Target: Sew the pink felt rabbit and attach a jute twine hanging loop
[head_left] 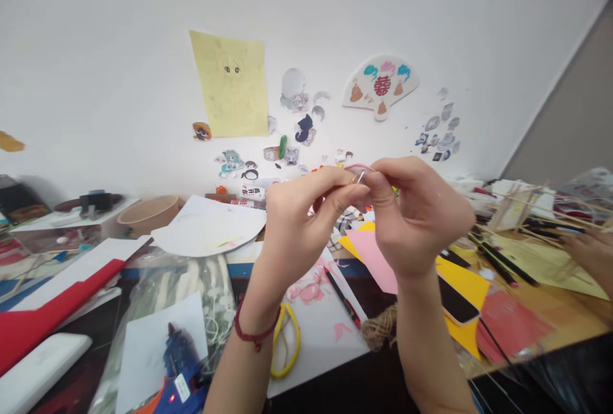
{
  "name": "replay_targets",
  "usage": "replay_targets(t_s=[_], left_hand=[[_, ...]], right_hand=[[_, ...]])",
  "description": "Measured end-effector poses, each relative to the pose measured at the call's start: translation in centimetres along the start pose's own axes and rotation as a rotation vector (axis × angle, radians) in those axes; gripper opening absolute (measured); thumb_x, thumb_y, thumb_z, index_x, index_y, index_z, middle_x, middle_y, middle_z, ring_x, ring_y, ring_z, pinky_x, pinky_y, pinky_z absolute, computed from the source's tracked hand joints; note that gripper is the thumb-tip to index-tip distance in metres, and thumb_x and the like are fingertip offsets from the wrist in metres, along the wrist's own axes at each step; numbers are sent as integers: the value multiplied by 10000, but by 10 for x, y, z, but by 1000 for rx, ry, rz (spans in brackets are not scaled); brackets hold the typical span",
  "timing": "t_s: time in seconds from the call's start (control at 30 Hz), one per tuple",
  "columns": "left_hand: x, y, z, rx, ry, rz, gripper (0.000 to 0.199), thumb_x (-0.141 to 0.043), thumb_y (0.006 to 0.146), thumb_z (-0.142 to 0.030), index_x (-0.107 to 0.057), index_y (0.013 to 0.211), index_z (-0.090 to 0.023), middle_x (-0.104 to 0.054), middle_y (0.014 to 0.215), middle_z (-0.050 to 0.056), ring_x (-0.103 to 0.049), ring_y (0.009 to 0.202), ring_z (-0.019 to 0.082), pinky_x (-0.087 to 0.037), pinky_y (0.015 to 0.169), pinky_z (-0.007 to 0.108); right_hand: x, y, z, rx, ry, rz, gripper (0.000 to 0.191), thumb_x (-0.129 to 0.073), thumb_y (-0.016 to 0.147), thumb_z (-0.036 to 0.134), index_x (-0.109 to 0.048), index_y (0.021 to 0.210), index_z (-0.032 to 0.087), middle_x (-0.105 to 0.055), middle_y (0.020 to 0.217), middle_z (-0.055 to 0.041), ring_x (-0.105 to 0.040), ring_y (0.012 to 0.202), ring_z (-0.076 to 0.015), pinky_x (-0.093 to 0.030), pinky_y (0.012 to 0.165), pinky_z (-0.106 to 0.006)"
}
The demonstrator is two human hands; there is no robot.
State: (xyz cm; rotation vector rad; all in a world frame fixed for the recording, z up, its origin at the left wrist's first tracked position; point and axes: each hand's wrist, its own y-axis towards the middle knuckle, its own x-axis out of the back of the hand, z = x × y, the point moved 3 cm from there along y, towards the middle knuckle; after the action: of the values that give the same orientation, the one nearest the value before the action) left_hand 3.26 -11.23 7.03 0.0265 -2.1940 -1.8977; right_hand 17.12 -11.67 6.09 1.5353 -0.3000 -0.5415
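Observation:
My left hand (309,206) and my right hand (414,213) are raised in front of me, fingertips almost meeting. Both pinch a small item with a thin pink curved edge (358,167) and a shiny, clear or silvery bit (360,177); its kind is mostly hidden by my fingers. Beneath my hands lies a white sheet (306,372) bearing pink paper scraps (311,291) and a dark pen (342,299). A yellow loop (297,344) is beside my left wrist, and a bundle of twine (380,329) is near my right forearm.
A blue glue gun (179,369) with a lit red light lies front left, near a fan-shaped white card (211,225). To the right are a phone (457,299), pink paper (371,257) and thin wooden sticks (522,206). Another person's hand (591,254) is at the right edge.

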Motion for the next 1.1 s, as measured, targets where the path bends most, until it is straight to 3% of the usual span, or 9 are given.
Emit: replay_targets(t_s=[0.13, 0.37, 0.5, 0.73, 1.1], left_hand=[[3, 1, 4, -14, 11, 58, 122, -638, 976, -283, -707, 892, -229, -763, 808, -18, -652, 609, 81, -518, 585, 207], [5, 1, 6, -87, 183, -93, 263, -753, 875, -432, -651, 1029, -244, -725, 953, 36, -637, 790, 149, -544, 708, 307], [5, -1, 4, -118, 138, -109, 140, -740, 899, -351, -682, 953, -235, -728, 842, 2, -639, 740, 127, -537, 702, 294], [3, -4, 7, 11, 8, -139, 174, -766, 872, -385, -689, 870, -229, -717, 786, -7, -629, 672, 108, -536, 614, 263], [1, -4, 11, 59, -140, -145, 163, -819, 827, -306, -701, 852, -197, -685, 753, -17, -606, 657, 97, -500, 584, 248]], right_hand=[[2, 2, -2, 42, 24, 5, 140, -655, 920, 152, -709, 918, 281, -707, 756, 29, -636, 668, -148, -515, 589, -323], [1, 4, -7, 116, 82, 33, 129, -656, 892, 117, -691, 875, 240, -623, 720, 47, -551, 640, -105, -447, 567, -273], [1, 2, -6, 53, 99, 45, 138, -659, 882, 106, -703, 883, 237, -633, 734, 35, -563, 645, -115, -443, 578, -294], [1, -3, -4, -55, 123, 97, 171, -658, 887, 114, -709, 912, 275, -644, 722, 12, -570, 585, -160, -460, 546, -353], [1, -1, 0, -76, 121, 109, 116, -652, 908, 139, -692, 862, 237, -625, 711, 25, -543, 596, -121, -451, 554, -308]])
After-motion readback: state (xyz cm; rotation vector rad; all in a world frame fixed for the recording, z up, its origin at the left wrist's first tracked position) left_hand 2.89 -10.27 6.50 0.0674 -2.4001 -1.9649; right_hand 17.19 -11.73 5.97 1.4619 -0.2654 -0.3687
